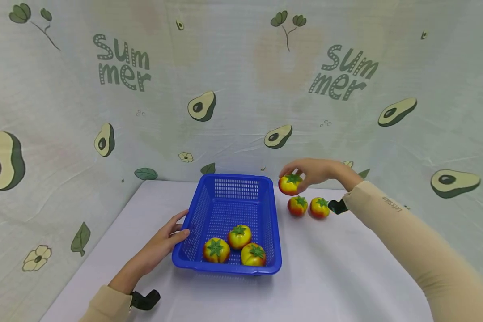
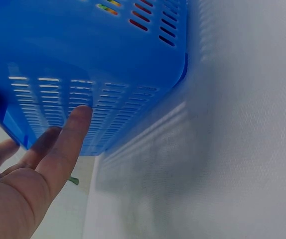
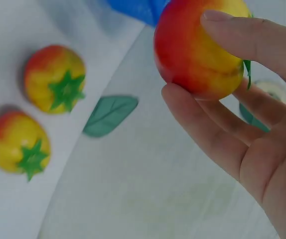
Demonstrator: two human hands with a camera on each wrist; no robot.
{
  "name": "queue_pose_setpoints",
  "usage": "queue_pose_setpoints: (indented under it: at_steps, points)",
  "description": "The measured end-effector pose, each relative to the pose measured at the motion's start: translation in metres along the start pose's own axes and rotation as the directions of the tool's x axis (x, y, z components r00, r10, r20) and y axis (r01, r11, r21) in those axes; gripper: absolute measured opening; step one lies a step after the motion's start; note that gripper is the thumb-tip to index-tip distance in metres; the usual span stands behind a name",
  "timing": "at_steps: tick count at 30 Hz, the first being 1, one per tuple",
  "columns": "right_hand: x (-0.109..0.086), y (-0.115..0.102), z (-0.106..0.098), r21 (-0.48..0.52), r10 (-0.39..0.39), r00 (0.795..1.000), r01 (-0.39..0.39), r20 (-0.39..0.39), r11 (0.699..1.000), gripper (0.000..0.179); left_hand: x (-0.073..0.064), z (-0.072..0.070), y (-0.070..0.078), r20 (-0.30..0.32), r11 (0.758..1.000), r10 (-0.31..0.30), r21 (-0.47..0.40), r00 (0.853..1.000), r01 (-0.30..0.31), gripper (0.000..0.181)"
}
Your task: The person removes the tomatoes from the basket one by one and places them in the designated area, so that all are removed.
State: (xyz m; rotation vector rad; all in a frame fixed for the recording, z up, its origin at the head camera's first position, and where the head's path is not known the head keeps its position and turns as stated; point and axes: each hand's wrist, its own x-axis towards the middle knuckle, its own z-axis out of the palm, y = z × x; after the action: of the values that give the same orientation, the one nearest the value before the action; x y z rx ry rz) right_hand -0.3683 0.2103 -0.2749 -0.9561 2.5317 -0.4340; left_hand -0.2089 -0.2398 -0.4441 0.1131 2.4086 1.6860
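Observation:
My right hand [image 1: 311, 172] pinches a red-and-yellow toy tomato [image 1: 290, 184] with a green star-shaped top, held up off the table just right of the basket's far corner. In the right wrist view, the thumb lies across the held tomato [image 3: 200, 50] and the fingers support its other side. Below that hand, two similar tomatoes [image 1: 297, 206] [image 3: 56, 79] sit side by side on the table. My left hand [image 1: 163, 243] holds the left rim of a blue slotted basket [image 1: 227, 267], fingers against its outer wall [image 2: 108, 55]. Three tomatoes [image 1: 239, 236] lie at the basket's near end.
A white cloth covers the table [image 1: 326, 277]. Behind it and along the left hangs a pale curtain [image 1: 233, 58] printed with avocados, leaves and lettering. Dark wrist straps [image 1: 146, 300] show at both sleeves.

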Motion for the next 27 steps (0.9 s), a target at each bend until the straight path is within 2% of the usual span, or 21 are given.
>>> queue_pose_setpoints:
  at_steps: [6, 12, 18, 21, 27]
  points:
    - [-0.037, 0.042, 0.002, 0.044, 0.077, 0.995, -0.074, -0.064, 0.996, 0.057, 0.0, 0.001, 0.002, 0.001, 1.0, -0.001, 0.009, 1.0, 0.001, 0.065]
    - [-0.068, 0.079, 0.008, 0.071, 0.177, 0.98, -0.17, -0.096, 0.983, 0.056, -0.001, 0.002, 0.003, -0.001, 1.0, -0.008, 0.012, 1.0, 0.008, 0.065]
    - [-0.085, 0.106, 0.014, 0.065, 0.198, 0.975, -0.192, -0.103, 0.979, 0.055, -0.004, 0.0, 0.004, -0.002, 1.0, -0.021, -0.006, 1.0, 0.021, 0.066]
    - [-0.093, 0.118, 0.018, 0.063, 0.238, 0.966, -0.232, -0.099, 0.971, 0.056, -0.005, 0.0, 0.006, -0.005, 1.0, -0.02, -0.009, 1.0, 0.02, 0.065]
    - [-0.107, 0.144, 0.028, 0.135, 0.324, 0.943, -0.312, -0.08, 0.94, 0.06, -0.003, 0.001, 0.006, 0.007, 1.0, -0.019, -0.005, 1.0, 0.019, 0.067]
